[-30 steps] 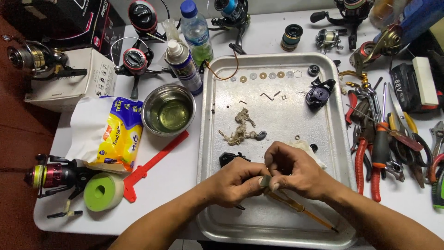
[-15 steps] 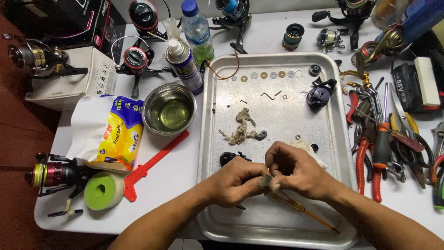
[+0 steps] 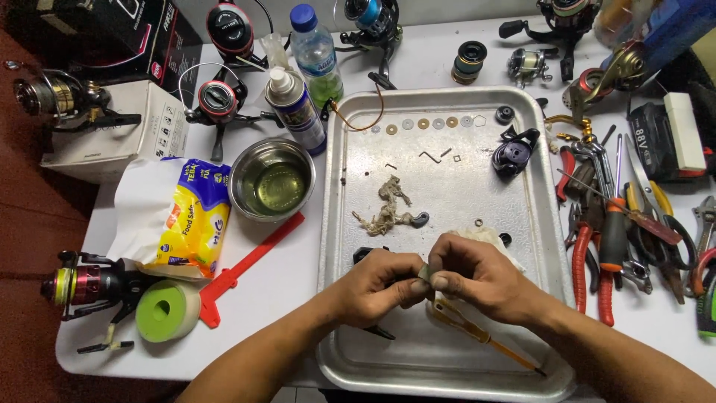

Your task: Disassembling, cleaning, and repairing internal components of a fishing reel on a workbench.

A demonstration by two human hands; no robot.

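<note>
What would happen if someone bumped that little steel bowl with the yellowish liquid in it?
The steel bowl would probably slide rather than tip: it looks wide and low on the smooth white table. Its liquid seems to fill much of it, so a hard push would likely slosh some out. The thin metal wall suggests it is light when empty.

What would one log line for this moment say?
left hand: pinching small part | right hand: pinching same part | over metal tray

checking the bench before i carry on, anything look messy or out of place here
A tangled, dirty clump of fibres lies loose mid-tray, and the pliers are heaped at the right. Nothing looks spilled; the steel bowl sits upright.
</note>
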